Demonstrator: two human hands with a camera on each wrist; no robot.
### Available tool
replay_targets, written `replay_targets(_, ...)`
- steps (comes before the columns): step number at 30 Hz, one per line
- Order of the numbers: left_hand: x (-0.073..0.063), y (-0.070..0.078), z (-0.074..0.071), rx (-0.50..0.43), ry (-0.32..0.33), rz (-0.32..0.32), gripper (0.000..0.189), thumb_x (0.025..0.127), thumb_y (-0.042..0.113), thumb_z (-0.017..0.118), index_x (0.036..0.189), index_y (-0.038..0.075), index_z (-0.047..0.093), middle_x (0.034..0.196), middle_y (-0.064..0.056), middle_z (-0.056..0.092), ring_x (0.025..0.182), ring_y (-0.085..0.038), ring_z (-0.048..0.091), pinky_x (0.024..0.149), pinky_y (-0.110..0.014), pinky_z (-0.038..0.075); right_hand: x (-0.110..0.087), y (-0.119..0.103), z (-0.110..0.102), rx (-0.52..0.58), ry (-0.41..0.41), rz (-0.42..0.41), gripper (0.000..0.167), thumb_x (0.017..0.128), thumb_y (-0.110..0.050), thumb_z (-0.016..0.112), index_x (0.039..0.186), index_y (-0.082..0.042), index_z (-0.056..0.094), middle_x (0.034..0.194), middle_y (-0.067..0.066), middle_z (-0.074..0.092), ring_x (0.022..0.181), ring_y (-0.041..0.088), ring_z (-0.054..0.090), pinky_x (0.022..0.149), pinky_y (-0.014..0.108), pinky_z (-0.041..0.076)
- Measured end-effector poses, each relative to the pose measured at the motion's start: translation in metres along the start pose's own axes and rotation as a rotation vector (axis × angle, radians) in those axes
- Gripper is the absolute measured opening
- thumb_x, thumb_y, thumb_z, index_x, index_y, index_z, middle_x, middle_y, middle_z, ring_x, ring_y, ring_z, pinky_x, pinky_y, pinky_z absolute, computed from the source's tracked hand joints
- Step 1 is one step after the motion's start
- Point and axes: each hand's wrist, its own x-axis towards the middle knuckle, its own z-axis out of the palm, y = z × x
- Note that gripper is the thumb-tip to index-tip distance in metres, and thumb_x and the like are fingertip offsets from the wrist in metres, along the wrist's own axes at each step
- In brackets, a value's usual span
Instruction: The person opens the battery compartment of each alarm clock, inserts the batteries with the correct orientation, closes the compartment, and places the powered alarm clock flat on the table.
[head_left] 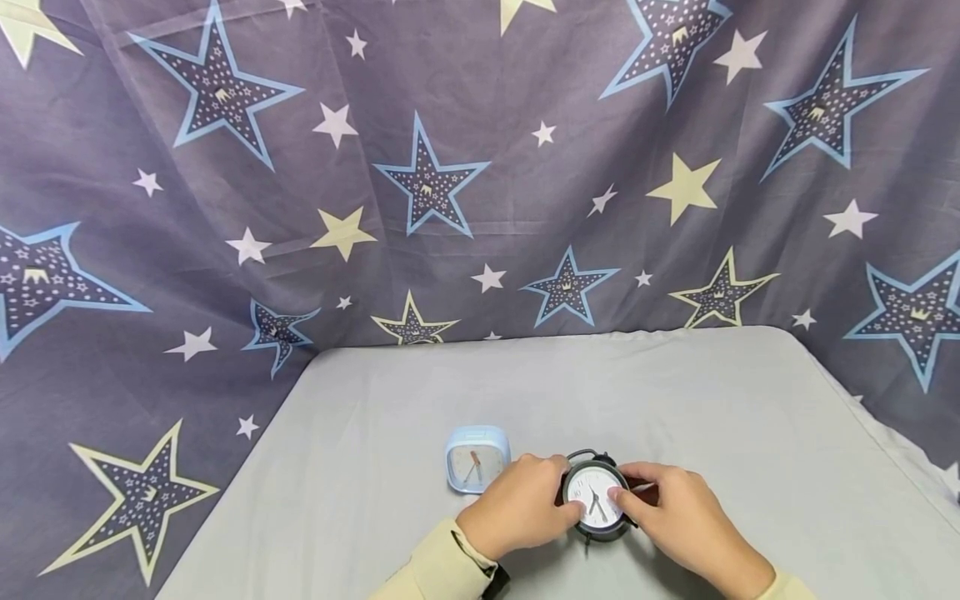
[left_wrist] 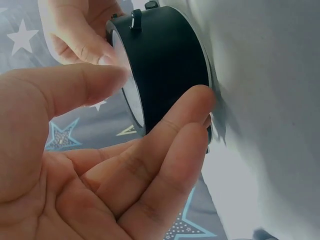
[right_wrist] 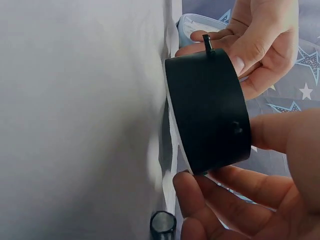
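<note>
A round black alarm clock [head_left: 595,497] with a white face is held between both hands, its face turned up toward the head camera. My left hand [head_left: 521,507] grips its left side, thumb on the face's edge and fingers along the black casing [left_wrist: 167,65]. From the right, my right hand [head_left: 678,517] holds the opposite side, its thumb also over the face. In the right wrist view the casing [right_wrist: 207,112] shows side-on, with a short black foot on its rim. Just beyond my left hand stands a light blue square clock [head_left: 477,460].
A pale grey cloth covers the table [head_left: 360,433]. Behind it and along the sides hangs a dark curtain [head_left: 450,275] printed with stars. The blue clock stands close to the left hand's knuckles.
</note>
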Motion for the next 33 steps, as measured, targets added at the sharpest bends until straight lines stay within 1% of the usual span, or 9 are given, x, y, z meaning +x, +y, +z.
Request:
replay_targets(5,0.0013,-0.0027,0.0011,-0.041,0.013,-0.025,0.029,0.090,0.035,0.075,0.104,0.011,0.066,0.070,0.009,0.060,0.057,-0.003,0.051,0.051,-0.022,0.041,0.0007,-0.0005,-0.0008,0.043,0.021,-0.001,0.037,0.087,-0.035,0.083,0.116,-0.013,0.076,0.106,-0.003,0.078,0.081,0.003,0.071,0.067,0.022,0.054)
replay_targets(8,0.0026,-0.0051,0.0023,-0.085,0.015,-0.075,0.040,0.093,0.042,0.071,0.111,0.009,0.059,0.066,0.007,0.059,0.053,-0.005,0.052,0.049,-0.024,0.042,0.0010,-0.0008,-0.0013,0.063,0.035,-0.009,0.037,0.087,-0.036,0.083,0.116,-0.015,0.075,0.106,-0.004,0.077,0.080,0.003,0.070,0.066,0.021,0.053)
replay_targets(11,0.0043,-0.0070,0.0038,-0.107,0.033,-0.138,0.053,0.096,0.053,0.065,0.118,0.007,0.055,0.072,0.000,0.064,0.058,-0.009,0.058,0.052,-0.028,0.046,0.0007,-0.0008,-0.0018,0.061,0.050,-0.019,0.037,0.086,-0.037,0.084,0.115,-0.017,0.075,0.105,-0.006,0.076,0.079,0.002,0.068,0.067,0.021,0.052)
replay_targets(15,0.0060,-0.0072,0.0052,-0.083,0.053,-0.184,0.074,0.098,0.067,0.051,0.136,0.004,0.054,0.108,-0.014,0.073,0.093,-0.021,0.071,0.079,-0.037,0.057,-0.0006,-0.0013,-0.0018,0.053,0.080,-0.046,0.034,0.085,-0.039,0.085,0.112,-0.022,0.074,0.103,-0.010,0.075,0.080,0.001,0.066,0.069,0.022,0.052)
replay_targets(17,0.0065,-0.0069,0.0059,-0.072,0.039,-0.190,0.079,0.100,0.070,0.043,0.144,0.006,0.052,0.125,-0.017,0.070,0.111,-0.026,0.070,0.091,-0.043,0.056,-0.0015,-0.0017,-0.0014,0.048,0.103,-0.071,0.032,0.083,-0.039,0.086,0.110,-0.026,0.074,0.102,-0.013,0.074,0.080,0.000,0.066,0.070,0.023,0.052)
replay_targets(19,0.0068,-0.0064,0.0066,-0.062,0.022,-0.187,0.080,0.100,0.072,0.036,0.148,0.010,0.051,0.132,-0.017,0.066,0.118,-0.028,0.067,0.097,-0.046,0.054,-0.0027,-0.0018,-0.0008,0.043,0.128,-0.107,0.032,0.082,-0.038,0.087,0.109,-0.028,0.074,0.100,-0.016,0.074,0.080,0.000,0.066,0.070,0.025,0.053)
replay_targets(23,0.0064,-0.0052,0.0067,-0.054,0.012,-0.188,0.080,0.101,0.075,0.028,0.148,0.016,0.053,0.132,-0.015,0.066,0.119,-0.027,0.066,0.096,-0.047,0.054,-0.0044,-0.0012,0.0011,0.018,0.168,-0.203,0.033,0.080,-0.037,0.089,0.107,-0.031,0.073,0.098,-0.019,0.072,0.079,-0.002,0.064,0.072,0.028,0.052)
replay_targets(28,0.0068,-0.0053,0.0068,-0.067,0.028,-0.194,0.081,0.099,0.077,0.028,0.144,0.016,0.056,0.130,-0.012,0.068,0.118,-0.027,0.067,0.095,-0.046,0.054,-0.0036,0.0006,0.0035,-0.002,0.195,-0.333,0.036,0.077,-0.035,0.092,0.108,-0.033,0.072,0.100,-0.024,0.069,0.081,-0.002,0.062,0.074,0.029,0.052)
replay_targets(33,0.0072,-0.0066,0.0066,-0.067,0.013,-0.188,0.088,0.096,0.082,0.028,0.138,0.011,0.058,0.118,-0.010,0.073,0.104,-0.022,0.072,0.083,-0.040,0.057,-0.0042,0.0025,0.0056,0.001,0.195,-0.414,0.046,0.073,-0.029,0.095,0.110,-0.037,0.069,0.104,-0.026,0.068,0.083,-0.002,0.062,0.074,0.029,0.051)
